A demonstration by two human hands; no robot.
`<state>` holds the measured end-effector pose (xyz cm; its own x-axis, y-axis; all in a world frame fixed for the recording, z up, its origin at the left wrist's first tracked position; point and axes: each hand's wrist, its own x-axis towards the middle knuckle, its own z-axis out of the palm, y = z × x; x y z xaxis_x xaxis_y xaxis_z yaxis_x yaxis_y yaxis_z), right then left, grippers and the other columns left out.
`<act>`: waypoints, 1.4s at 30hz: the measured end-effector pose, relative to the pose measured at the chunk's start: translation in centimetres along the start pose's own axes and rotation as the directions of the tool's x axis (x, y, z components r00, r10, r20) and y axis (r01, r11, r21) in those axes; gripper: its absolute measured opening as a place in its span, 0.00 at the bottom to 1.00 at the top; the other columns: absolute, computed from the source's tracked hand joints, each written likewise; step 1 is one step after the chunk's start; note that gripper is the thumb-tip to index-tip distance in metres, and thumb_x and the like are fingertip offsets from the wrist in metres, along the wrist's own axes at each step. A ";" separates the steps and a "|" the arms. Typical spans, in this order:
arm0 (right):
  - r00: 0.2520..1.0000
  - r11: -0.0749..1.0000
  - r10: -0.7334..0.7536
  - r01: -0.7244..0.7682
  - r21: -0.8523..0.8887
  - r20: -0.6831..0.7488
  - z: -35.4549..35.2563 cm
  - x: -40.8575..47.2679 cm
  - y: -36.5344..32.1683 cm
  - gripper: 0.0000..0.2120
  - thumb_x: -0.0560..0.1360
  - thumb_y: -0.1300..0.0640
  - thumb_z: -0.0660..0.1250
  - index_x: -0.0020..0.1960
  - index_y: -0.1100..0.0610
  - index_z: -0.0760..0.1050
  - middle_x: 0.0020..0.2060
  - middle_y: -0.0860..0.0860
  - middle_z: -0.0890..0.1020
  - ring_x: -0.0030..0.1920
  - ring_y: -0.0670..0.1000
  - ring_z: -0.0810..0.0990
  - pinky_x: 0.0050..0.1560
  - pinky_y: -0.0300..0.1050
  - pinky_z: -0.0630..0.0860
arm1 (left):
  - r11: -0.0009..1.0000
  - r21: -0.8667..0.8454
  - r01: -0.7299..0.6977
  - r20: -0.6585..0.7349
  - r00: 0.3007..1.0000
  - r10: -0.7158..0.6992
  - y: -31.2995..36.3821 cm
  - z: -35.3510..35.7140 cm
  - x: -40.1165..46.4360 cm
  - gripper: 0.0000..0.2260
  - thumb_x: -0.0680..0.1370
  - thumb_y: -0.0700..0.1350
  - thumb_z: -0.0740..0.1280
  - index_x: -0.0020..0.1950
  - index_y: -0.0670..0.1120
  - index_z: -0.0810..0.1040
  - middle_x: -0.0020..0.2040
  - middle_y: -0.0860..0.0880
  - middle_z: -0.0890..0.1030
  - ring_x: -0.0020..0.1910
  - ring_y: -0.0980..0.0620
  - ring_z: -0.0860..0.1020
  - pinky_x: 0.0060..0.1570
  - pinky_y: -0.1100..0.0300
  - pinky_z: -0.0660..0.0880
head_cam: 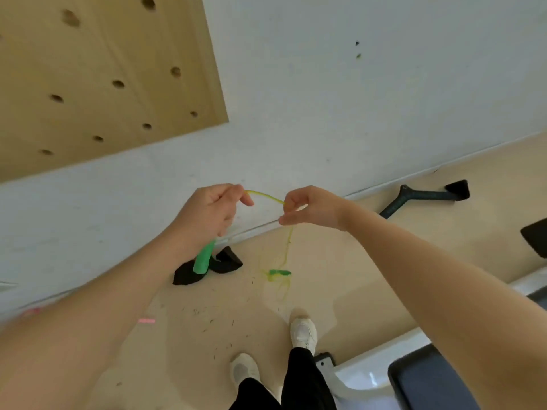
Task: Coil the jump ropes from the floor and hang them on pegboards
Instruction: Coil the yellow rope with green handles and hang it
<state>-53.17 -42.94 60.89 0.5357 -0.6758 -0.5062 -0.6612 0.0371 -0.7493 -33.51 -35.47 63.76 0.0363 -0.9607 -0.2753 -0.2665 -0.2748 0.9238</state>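
Both forearms reach out from the camera toward the wall. Left hand (207,210) is curled around the green handle (203,260), which points down below the fist, and pinches the yellow rope (265,196) at its thumb side. Right hand (307,207) pinches the same rope just beside it, so a short span arcs between the two grips. From the right hand the rope drops to the floor (340,261), ending at the second green handle (279,272), blurred. Slack therefore lies below the right hand, the nearer one to gather it. Pegboard (97,78) hangs above left.
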 end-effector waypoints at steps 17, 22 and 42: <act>0.924 0.459 -0.366 0.078 0.885 0.109 -3.9 -14.4 -17.3 0.14 0.80 0.52 0.52 0.45 0.55 0.74 0.23 0.45 0.58 0.21 0.43 0.51 0.19 0.33 0.50 | 0.977 -0.212 -0.031 0.044 0.998 0.042 13.2 -0.6 -11.0 0.15 0.69 0.46 0.66 0.54 0.47 0.76 0.33 0.53 0.72 0.22 0.56 0.60 0.27 0.64 0.55; 0.801 0.684 -0.572 0.346 0.642 0.177 -5.7 -17.3 -19.7 0.14 0.81 0.56 0.51 0.57 0.53 0.75 0.25 0.44 0.57 0.24 0.45 0.51 0.23 0.35 0.50 | 0.995 0.008 -0.103 0.117 0.988 0.101 15.8 0.8 -12.4 0.10 0.76 0.47 0.67 0.57 0.56 0.77 0.41 0.58 0.75 0.25 0.60 0.68 0.28 0.70 0.63; 0.931 0.953 -0.243 0.281 -0.110 0.274 3.3 -15.6 -9.4 0.05 0.77 0.59 0.63 0.43 0.55 0.74 0.39 0.47 0.80 0.47 0.49 0.77 0.61 0.46 0.71 | 0.237 -0.926 -0.293 -0.276 0.955 0.105 16.5 -2.5 -16.7 0.20 0.82 0.48 0.51 0.32 0.48 0.68 0.23 0.54 0.63 0.18 0.59 0.60 0.18 0.68 0.59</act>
<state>-53.55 -30.28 74.41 0.8029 -0.4363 -0.4062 -0.5377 -0.2360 -0.8095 -36.10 -24.04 84.32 0.2725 -0.9577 -0.0928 0.8184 0.1800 0.5457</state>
